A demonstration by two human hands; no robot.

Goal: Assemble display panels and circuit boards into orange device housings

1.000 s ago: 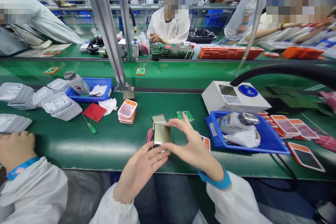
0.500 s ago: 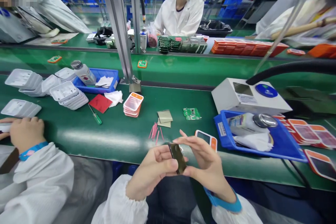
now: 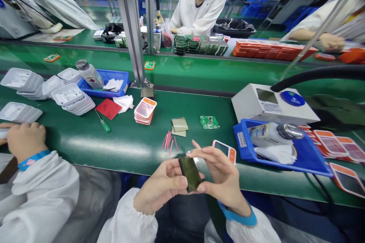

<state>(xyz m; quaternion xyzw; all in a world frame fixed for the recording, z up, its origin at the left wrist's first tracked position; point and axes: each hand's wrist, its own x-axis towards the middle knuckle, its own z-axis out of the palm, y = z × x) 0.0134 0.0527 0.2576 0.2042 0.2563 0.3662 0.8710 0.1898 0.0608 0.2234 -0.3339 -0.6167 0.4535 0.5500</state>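
A small dark rectangular panel (image 3: 190, 174) is held above the table's front edge. My left hand (image 3: 164, 184) grips its left side, thumb on the face and fingers behind. At its right side is my right hand (image 3: 221, 174), with the thumb at the lower corner and the fingers stretched over the top; something clear and shiny shows between them. Beyond the hands lie thin pink strips (image 3: 169, 140), two flat beige-grey pieces (image 3: 180, 124) and a green circuit board (image 3: 209, 122). An orange and white framed cover (image 3: 232, 155) sits partly behind my right hand.
Right: a blue tray (image 3: 310, 165) with a bottle, and a white box (image 3: 251, 102). Left: stacked covers (image 3: 145, 111), a green screwdriver (image 3: 104, 124), a red sheet (image 3: 108, 109), white trays (image 3: 74, 100) and a co-worker's hand (image 3: 27, 140). A metal post (image 3: 129, 26) stands behind.
The dark panel has turned so that more of its face shows, and both hands have shifted slightly left. Boards on the green belt beyond have moved left. The view has tilted slightly.
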